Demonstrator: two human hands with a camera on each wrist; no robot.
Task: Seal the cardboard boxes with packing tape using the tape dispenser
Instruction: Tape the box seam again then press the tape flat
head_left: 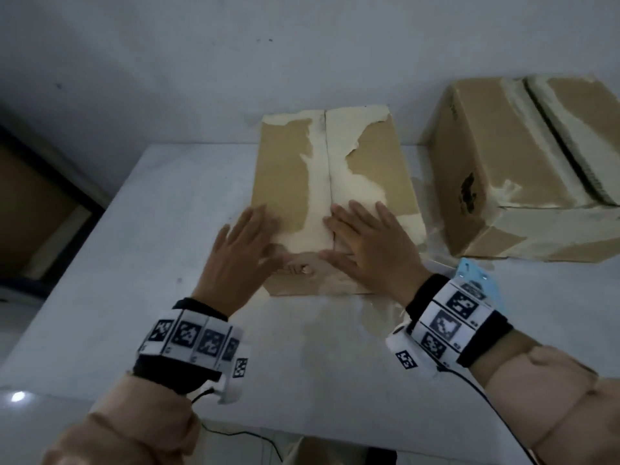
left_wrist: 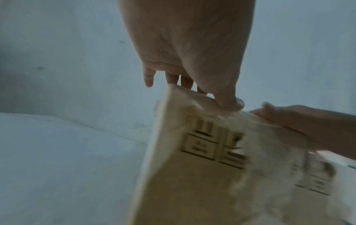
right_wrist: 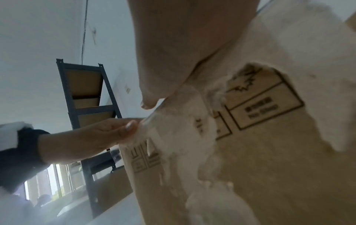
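Observation:
A brown cardboard box (head_left: 288, 169) with torn, whitish patches stands on the white table (head_left: 151, 263), its two top flaps meeting at a middle seam. My left hand (head_left: 265, 233) lies flat on the near left part of the top, fingers spread and straight. My right hand (head_left: 345, 229) lies flat just right of the seam. In the left wrist view the left hand (left_wrist: 192, 60) has its thumb on the top edge of the box (left_wrist: 192, 182). A blue tape dispenser (head_left: 476, 273) lies on the table, partly hidden behind my right wrist.
A second, larger cardboard box (head_left: 523, 169) stands at the right, with a dark gap between its top flaps. A pale wall runs close behind both boxes. A dark metal shelf rack (right_wrist: 88, 106) stands off to the left. A cable hangs from my right wrist over the front edge.

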